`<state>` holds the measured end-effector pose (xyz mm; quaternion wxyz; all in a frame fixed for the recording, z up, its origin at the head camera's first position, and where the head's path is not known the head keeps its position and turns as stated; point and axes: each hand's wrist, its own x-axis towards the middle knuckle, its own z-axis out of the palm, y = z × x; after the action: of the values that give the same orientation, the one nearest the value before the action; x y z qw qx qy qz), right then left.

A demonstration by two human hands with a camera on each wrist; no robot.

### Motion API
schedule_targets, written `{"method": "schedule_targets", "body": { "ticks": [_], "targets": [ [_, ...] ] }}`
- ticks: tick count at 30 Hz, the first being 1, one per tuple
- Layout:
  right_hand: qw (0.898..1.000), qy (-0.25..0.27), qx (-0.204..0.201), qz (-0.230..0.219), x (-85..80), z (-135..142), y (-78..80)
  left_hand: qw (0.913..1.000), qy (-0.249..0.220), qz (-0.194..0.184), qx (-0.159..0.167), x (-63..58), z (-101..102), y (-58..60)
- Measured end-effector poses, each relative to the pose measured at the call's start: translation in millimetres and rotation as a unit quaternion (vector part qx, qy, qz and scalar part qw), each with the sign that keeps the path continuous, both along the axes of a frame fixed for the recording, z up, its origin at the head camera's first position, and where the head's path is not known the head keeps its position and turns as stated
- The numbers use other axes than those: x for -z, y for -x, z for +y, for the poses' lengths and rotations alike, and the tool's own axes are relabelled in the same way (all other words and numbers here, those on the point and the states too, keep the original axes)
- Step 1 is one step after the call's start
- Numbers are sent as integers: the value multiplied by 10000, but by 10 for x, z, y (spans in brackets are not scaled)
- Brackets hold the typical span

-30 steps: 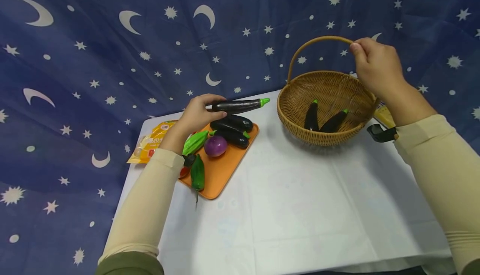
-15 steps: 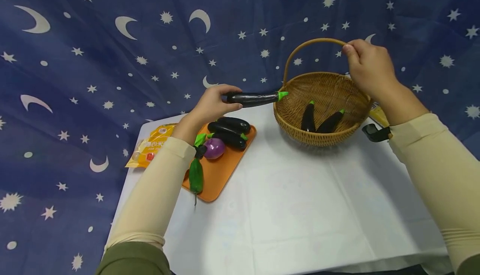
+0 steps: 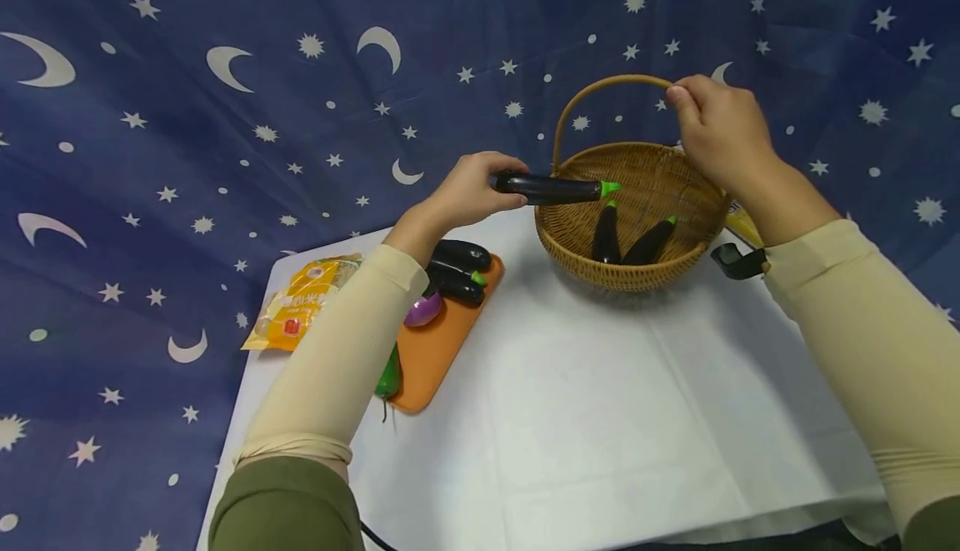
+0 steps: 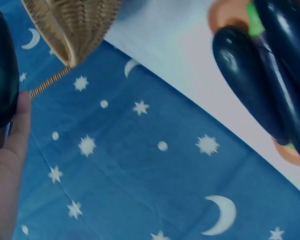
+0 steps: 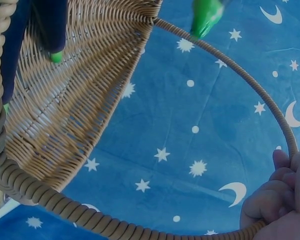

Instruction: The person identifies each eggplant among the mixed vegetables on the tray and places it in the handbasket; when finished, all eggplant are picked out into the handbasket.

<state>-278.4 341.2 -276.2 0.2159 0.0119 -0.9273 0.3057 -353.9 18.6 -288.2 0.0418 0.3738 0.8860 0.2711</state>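
In the head view my left hand (image 3: pixel 477 188) pinches the blunt end of a dark eggplant (image 3: pixel 553 189). The eggplant lies level, its green stem tip over the left part of a wicker basket (image 3: pixel 577 256). With curled fingers my right hand (image 3: pixel 722 122) grips the basket's arched handle (image 3: pixel 611 82). Inside the basket lean two other eggplants (image 3: pixel 648 242), green tips up. The left wrist view shows the held eggplant (image 4: pixel 2 70) against the thumb. In the right wrist view the fingers (image 5: pixel 270 197) wrap the handle, and the held eggplant's green stem (image 5: pixel 206 17) shows at the top.
An orange tray (image 3: pixel 438 359) on the left holds several eggplants (image 3: pixel 457 272), a purple onion (image 3: pixel 424 309) and a green pepper (image 3: pixel 388 376), partly behind my left arm. A yellow snack bag (image 3: pixel 292 309) lies beside it. Another yellow package (image 3: pixel 742 226) sits behind the basket at right.
My left hand has carried the eggplant rightward from above the tray to the basket's left rim. My right hand keeps its grip on the handle. The whole scene shifts slightly left in view.
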Motion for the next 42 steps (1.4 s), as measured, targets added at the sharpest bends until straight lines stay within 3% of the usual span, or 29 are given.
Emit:
{"method": "schedule_targets", "body": {
  "ticks": [8,18,23,31,42],
  "targets": [
    [9997,-161,-164,73,38,-10,9,9982,488,-98,322,84,446,23],
    [9997,-105,-211,41,115,-14,22,9938,878,-338,589,336,921,92],
    [9997,-37,-228,51,119,-26,10,9928,936,-446,598,437,1046,93],
    [9995,-74,-211,245,58,8,7,9898,1185,-435,666,486,1177,92],
    [9995,-57,-92,305,75,125,-32,9732,1996,-558,993,606,1380,71]
  ]
}}
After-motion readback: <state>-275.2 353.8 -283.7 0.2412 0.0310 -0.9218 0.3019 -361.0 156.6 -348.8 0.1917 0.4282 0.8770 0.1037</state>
